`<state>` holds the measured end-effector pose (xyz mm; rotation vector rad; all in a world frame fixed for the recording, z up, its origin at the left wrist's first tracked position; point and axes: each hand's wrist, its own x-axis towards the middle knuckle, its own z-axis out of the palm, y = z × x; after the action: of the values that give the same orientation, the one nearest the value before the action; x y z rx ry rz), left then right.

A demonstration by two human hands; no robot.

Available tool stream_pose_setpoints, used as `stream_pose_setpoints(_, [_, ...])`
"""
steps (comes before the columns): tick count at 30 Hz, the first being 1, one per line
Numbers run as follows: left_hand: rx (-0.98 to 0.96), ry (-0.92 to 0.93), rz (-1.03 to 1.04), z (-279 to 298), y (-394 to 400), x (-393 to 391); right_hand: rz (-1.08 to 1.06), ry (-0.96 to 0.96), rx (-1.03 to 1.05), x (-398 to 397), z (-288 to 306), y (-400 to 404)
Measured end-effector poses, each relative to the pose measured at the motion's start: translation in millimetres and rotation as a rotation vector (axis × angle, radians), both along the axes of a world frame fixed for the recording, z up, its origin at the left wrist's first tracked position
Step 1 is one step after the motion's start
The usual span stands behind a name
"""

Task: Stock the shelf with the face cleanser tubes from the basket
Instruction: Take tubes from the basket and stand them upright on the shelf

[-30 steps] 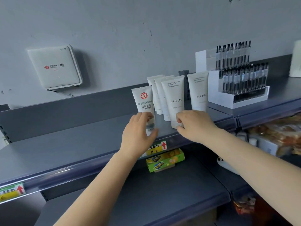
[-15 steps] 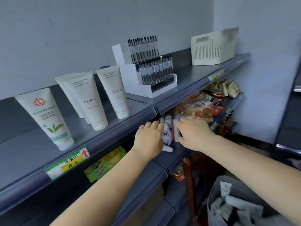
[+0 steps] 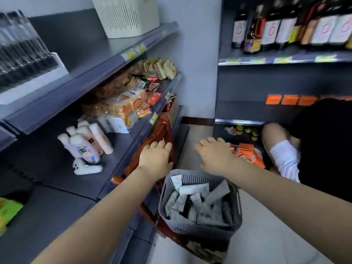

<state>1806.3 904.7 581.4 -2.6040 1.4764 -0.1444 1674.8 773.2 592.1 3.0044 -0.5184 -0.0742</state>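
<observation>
A grey slotted basket (image 3: 236,210) stands low in the aisle on a reddish-brown stool, holding several white and grey face cleanser tubes (image 3: 192,189). My left hand (image 3: 155,159) hovers above the basket's far left corner, palm down, fingers spread, holding nothing. Over the far right corner my right hand (image 3: 215,154) is likewise spread and empty. Neither hand touches a tube. The upper shelf (image 3: 85,60) runs along the left; the tubes that stand on it are out of view.
A white pen display (image 3: 28,60) and a cream basket (image 3: 125,14) sit on the upper shelf. Below are snack packs (image 3: 129,100) and pale bottles (image 3: 85,147). A crouching person (image 3: 312,145) is at the right by a dark bottle shelf (image 3: 285,31).
My view swung right and down from the shelf tubes to the basket. Both hands let go of the tubes on the shelf and moved down over the basket, empty.
</observation>
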Motion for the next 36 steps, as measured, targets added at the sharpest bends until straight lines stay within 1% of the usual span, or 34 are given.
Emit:
stream_pose_setpoints(5, [0.101,0.135,-0.057,-49,-35,-8,-0.110,0.103,0.093,-22,-44,-30])
stream_pose_setpoints(7, [0.148,0.173,-0.081,-72,-43,-7,-0.164,0.131,0.164,-25,-65,-38])
stream_pose_setpoints(8, [0.170,0.197,-0.090,-83,-46,-6,-0.191,0.136,0.225,-26,-76,-41])
stream_pose_setpoints(10, [0.207,0.249,-0.109,-107,-50,-3,-0.278,0.148,0.414,-25,-100,-47])
stream_pose_setpoints(12, [0.233,0.319,-0.119,-132,-54,2,-0.406,0.148,0.621,-25,-126,-51])
stream_pose_setpoints(14, [0.256,0.403,-0.100,-159,-59,8,-0.521,0.174,0.771,-23,-157,-54])
stream_pose_setpoints(19, [0.360,0.514,-0.105,-231,-75,23,-0.732,0.249,0.997,-16,-243,-56])
stream_pose_setpoints(23, [0.381,0.529,-0.096,-291,-88,38,-0.955,0.193,1.189,-7,-301,-57])
stream_pose_setpoints(25, [0.359,0.558,-0.083,-320,-96,46,-1.111,0.102,1.269,-3,-333,-61])
stream_pose_setpoints(28, [0.302,0.597,-0.077,-362,-109,57,-1.330,-0.168,1.301,0,-383,-64])
stream_pose_setpoints(30, [0.266,0.597,-0.080,-389,-118,61,-1.387,-0.381,1.276,4,-411,-66])
stream_pose_setpoints(32, [0.239,0.600,-0.079,-411,-128,63,-1.430,-0.549,1.274,11,-434,-68])
stream_pose_setpoints(34, [0.203,0.599,-0.082,-430,-138,65,-1.462,-0.726,1.323,19,-448,-70])
stream_pose_setpoints(36, [0.167,0.618,-0.070,-447,-147,68,-1.495,-0.854,1.372,27,-457,-74])
